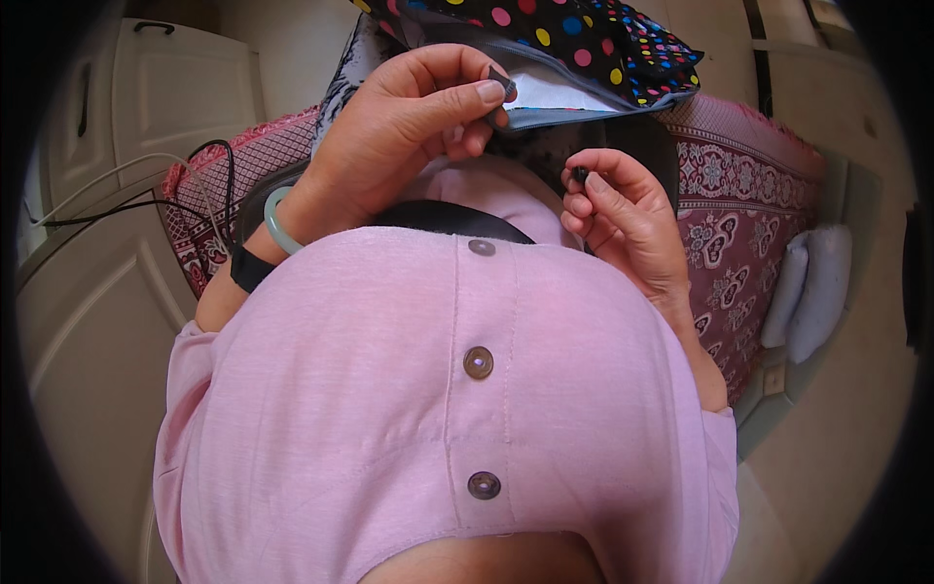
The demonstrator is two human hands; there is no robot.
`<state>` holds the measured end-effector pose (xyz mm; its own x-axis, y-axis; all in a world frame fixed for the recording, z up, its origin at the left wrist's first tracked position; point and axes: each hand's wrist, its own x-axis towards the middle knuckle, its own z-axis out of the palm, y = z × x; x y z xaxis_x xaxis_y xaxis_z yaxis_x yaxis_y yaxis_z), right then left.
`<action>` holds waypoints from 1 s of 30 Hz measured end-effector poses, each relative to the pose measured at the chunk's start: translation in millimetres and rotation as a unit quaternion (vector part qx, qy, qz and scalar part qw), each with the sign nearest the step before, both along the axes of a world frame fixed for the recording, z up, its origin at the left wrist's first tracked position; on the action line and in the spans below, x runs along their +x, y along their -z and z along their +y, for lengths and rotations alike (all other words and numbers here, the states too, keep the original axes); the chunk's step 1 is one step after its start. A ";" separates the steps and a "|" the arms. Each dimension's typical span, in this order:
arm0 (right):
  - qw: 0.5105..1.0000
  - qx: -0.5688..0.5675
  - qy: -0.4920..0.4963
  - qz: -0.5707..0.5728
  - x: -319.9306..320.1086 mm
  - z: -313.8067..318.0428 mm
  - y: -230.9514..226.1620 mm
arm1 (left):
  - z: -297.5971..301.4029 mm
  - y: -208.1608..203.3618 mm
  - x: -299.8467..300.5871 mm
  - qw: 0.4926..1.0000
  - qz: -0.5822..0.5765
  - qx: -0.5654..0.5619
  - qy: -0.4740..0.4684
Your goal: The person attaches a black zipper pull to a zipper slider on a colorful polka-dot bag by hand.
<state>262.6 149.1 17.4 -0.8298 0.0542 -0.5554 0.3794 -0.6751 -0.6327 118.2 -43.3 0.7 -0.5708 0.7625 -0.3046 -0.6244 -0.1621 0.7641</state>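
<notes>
A black bag with coloured polka dots (574,39) lies beyond my hands, its mouth gaping on a shiny white lining (559,90). Grey zipper tape (584,115) runs along that mouth. My left hand (399,122) is closed at the bag's left end, thumb and forefinger pinching a small dark grey strip (502,84), which looks like an end of the zipper tape. To the right and nearer, apart from the bag, my right hand (628,209) pinches a small black piece (581,175). Its exact kind is too small to tell.
A red and white patterned cloth (739,243) with fringe covers the seat on both sides of me. Black and white cables (146,200) loop at the left, beside pale cabinet doors (107,302). Grey cushions (812,292) stand at the right.
</notes>
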 end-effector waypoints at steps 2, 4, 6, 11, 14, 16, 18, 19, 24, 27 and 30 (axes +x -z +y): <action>1.000 -0.009 -0.002 0.008 -4.7 1.6 -3.8 | 1.0 -2.4 -0.4 1.000 -0.004 -0.001 0.001; 0.999 -0.029 -0.010 0.026 -8.1 3.5 -5.9 | 0.9 -6.1 -0.3 1.000 -0.018 -0.001 0.009; 0.998 -0.045 -0.011 0.035 -11.3 2.2 -8.9 | 1.1 -5.6 -0.6 1.000 -0.016 -0.002 0.009; 0.999 -0.004 -0.052 -0.003 -8.0 -0.5 -11.8 | 0.0 -4.0 -0.5 1.000 -0.013 0.004 0.008; 0.997 0.018 -0.070 -0.013 -4.9 -0.2 -10.4 | 0.0 -2.9 -0.7 1.000 -0.013 0.008 0.007; 0.997 0.026 -0.071 -0.011 -5.1 0.4 -9.1 | -0.8 -2.4 -1.1 1.000 -0.018 0.014 0.005; 0.998 -0.001 -0.057 -0.002 -6.5 0.4 -9.2 | -1.3 -0.6 -1.1 1.000 -0.021 0.018 0.005; 0.999 -0.013 -0.051 0.004 -7.9 0.5 -9.5 | -1.6 0.2 -1.4 1.000 -0.021 0.020 0.004; 0.999 -0.006 -0.036 0.019 -20.3 -2.4 -11.5 | -2.1 -1.3 -1.5 1.000 0.001 -0.005 0.012; 0.999 0.007 -0.030 0.034 -31.8 -9.3 -15.3 | -2.9 -6.3 0.0 0.999 0.023 -0.018 0.022; 0.998 0.025 -0.025 0.044 -39.2 -13.2 -19.6 | -1.9 -9.6 1.4 0.999 0.039 -0.019 0.025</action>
<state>223.5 135.9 37.0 -0.8774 0.0368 -0.4784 0.3540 -0.6234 -0.6971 119.6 -45.2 10.3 -0.5549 0.7798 -0.2900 -0.5689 -0.1013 0.8161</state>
